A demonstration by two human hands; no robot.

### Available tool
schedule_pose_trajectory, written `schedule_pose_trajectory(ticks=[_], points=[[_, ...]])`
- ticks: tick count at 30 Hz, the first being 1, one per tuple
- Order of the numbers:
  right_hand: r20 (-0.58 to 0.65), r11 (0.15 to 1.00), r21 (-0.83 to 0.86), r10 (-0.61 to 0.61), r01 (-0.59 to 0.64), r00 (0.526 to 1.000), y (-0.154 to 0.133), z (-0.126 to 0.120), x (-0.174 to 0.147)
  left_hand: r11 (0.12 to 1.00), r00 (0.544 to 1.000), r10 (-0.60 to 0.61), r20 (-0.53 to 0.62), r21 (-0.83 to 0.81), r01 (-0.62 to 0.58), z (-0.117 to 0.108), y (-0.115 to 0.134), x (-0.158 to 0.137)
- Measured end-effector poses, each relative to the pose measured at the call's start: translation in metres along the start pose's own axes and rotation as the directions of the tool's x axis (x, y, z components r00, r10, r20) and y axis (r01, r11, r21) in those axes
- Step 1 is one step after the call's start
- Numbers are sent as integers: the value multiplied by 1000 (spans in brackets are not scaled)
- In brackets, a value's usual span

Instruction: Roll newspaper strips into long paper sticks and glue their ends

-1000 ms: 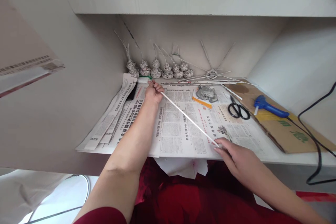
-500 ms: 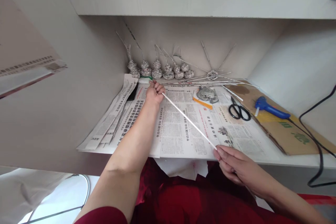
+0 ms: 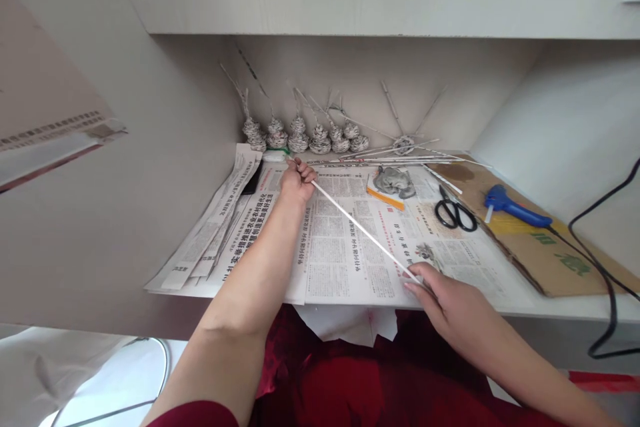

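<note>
Here's the white rod (image 3: pixel 363 229), slim and straight, slanting across the middle of the tabletop (image 3: pixel 515 305) from far left to near right, above the printed newspaper sheet (image 3: pixel 330 247). The left hand (image 3: pixel 299 179) has its far end, fingers curled round it in a closed grip; the right hand (image 3: pixel 437 293) has the near end, thumb and fingers pinching lightly at the near edge. Hands well apart like that, I'd say, to steady the length from both ends and keep it in line. And the newspaper beneath? Most likely there to protect the surface.

Over on the left, loose paper strips (image 3: pixel 215 227) lie stacked in easy reach. Along the far wall, a row of woven gourd shapes (image 3: pixel 299 140) stands, and thin paper sticks (image 3: pixel 390 160) lie to their right, probably set back so the middle is free for both hands. Far right, black scissors (image 3: pixel 455 210) rest just beside the cardboard (image 3: pixel 535 267), which carries a blue glue gun (image 3: pixel 517 207), perhaps so drips miss the tabletop.
</note>
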State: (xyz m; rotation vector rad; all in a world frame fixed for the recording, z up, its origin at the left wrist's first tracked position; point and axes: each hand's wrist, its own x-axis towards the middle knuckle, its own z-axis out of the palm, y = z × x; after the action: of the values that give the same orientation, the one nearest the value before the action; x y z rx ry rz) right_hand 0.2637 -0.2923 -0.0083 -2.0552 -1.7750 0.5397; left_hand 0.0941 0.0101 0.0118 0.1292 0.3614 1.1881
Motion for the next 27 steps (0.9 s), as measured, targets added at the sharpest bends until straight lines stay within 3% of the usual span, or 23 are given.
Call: schedule_pose_trajectory(ticks=[2,4,7,10,12,14,18,20,21,23,27], points=[[-61,982,-186,-35,23,997,3,2,4,1000,1000,-2,-4,1,2,0,-2,0],[-49,979,-203,-34,23,998,4,5,7,1000,1000,1,-12,-3,-1,0,-3,-1],[-10,999,-37,-23,23,1000,-1,7,7,1000,1000,-1,-11,-8,1,1,-2,-2],[111,958,276,47,-76,993,-7,6,5,1000,1000,-16,8,-14,16,2,0,-3],[266,840,492,106,-230,958,-9,4,4,1000,1000,-25,18,-18,25,2,0,-4],[406,665,646,117,-375,907,-8,4,3,999,999,-30,24,-17,30,2,0,-5],[570,297,789,-28,-537,821,-4,4,2,999,999,-37,29,-17,38,2,-1,-5],[607,187,790,-102,-584,788,-2,6,2,999,999,-39,32,-22,40,1,-1,-5],[612,174,788,-114,-591,782,-2,7,2,999,999,-37,32,-22,38,1,-2,-4],[604,227,787,-90,-574,792,-3,8,4,999,999,-33,20,-16,33,1,-2,-3],[527,485,738,19,-469,849,-6,4,10,1000,1000,-15,2,1,15,1,-4,0]])
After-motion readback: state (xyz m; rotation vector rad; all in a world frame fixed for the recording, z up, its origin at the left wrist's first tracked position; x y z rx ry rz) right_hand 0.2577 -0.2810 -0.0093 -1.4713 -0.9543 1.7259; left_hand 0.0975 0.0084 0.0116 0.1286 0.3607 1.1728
